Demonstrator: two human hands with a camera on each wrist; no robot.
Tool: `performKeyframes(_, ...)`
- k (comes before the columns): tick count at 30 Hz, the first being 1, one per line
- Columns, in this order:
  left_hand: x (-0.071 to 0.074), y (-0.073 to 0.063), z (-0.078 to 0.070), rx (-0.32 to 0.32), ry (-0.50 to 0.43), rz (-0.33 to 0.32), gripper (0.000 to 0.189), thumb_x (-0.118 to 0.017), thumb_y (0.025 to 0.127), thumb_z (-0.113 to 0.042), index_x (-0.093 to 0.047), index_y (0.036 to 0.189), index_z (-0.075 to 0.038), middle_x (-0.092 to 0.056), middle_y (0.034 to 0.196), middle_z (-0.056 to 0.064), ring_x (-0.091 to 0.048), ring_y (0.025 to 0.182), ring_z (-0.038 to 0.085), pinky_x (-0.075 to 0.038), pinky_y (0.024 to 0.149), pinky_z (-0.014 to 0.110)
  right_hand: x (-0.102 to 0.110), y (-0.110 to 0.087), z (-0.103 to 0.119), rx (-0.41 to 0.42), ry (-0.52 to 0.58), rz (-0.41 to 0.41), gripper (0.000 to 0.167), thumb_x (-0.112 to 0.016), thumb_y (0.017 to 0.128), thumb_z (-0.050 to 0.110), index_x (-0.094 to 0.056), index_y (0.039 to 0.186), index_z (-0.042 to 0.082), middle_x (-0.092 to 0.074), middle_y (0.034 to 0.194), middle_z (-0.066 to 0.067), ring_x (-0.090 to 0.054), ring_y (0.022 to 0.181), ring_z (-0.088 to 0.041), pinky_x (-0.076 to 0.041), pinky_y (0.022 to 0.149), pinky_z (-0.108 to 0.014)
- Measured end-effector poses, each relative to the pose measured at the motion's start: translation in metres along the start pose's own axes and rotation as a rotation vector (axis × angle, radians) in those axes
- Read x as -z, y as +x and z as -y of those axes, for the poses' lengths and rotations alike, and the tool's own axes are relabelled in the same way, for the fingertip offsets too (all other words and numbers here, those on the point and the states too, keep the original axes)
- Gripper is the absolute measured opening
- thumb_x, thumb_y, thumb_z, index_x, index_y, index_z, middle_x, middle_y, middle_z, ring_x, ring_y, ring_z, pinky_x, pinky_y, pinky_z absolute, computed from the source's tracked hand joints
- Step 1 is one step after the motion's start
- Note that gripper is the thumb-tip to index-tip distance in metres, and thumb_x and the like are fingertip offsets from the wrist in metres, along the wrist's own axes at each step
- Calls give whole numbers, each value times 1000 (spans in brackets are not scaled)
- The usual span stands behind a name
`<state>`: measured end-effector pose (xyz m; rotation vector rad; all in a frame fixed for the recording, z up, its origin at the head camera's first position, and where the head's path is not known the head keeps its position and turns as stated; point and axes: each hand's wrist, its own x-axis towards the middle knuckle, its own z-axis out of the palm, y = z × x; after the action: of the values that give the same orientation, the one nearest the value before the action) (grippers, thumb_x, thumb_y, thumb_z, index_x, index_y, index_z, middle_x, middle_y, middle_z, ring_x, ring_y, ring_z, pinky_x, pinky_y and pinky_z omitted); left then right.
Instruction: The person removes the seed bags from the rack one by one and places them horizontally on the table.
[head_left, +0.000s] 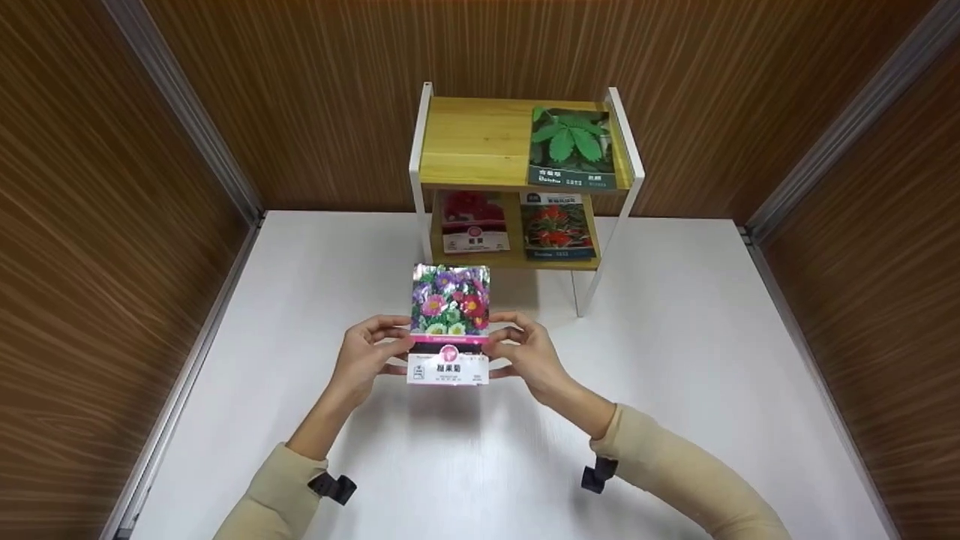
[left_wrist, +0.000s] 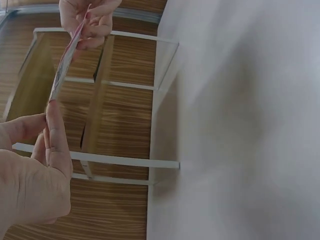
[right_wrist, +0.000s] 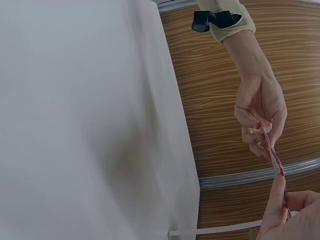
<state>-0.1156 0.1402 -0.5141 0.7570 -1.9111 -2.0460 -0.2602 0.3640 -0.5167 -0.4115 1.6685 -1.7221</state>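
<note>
A seed packet [head_left: 448, 307] with purple, pink, red and white daisy-like flowers is held face up above the white table, in front of a small shelf. My left hand [head_left: 369, 352] pinches its left edge between thumb and fingers. On the opposite edge my right hand [head_left: 529, 356] pinches it the same way. Edge-on in the left wrist view, the packet [left_wrist: 64, 65] looks thin and slightly bent, with the left hand [left_wrist: 37, 165] near and the right hand [left_wrist: 90, 20] beyond. From the right wrist, the left hand [right_wrist: 262, 112] shows past the packet [right_wrist: 275, 162].
A two-tier wooden shelf [head_left: 476, 139] with white side frames stands at the back. A green-leaf packet [head_left: 571, 146] lies on top at right. Below are a dark red flower packet [head_left: 474, 225] and an orange-red one [head_left: 556, 229]. Wood-grain walls [head_left: 337, 97] enclose the white table [head_left: 697, 330].
</note>
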Motion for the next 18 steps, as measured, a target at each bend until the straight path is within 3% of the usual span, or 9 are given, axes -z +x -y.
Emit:
performKeyframes(9, 8, 5, 23, 20, 64, -3, 32, -75, 93, -2, -70, 124, 0, -72, 97, 6, -70, 73, 18, -65, 58, 30, -9, 6, -28, -7, 20, -16, 49, -70, 86, -5, -60, 133, 3, -65, 86, 1, -71, 72, -14, -67, 58, -34)
performKeyframes(18, 19, 7, 44, 48, 95, -20, 30, -76, 93, -3, -72, 123, -1, -73, 96, 6, -73, 69, 19, -68, 65, 44, -16, 14, -54, -29, 15, -12, 49, -68, 86, -5, -60, 134, 2, -67, 88, 1, -73, 71, -13, -66, 57, -32)
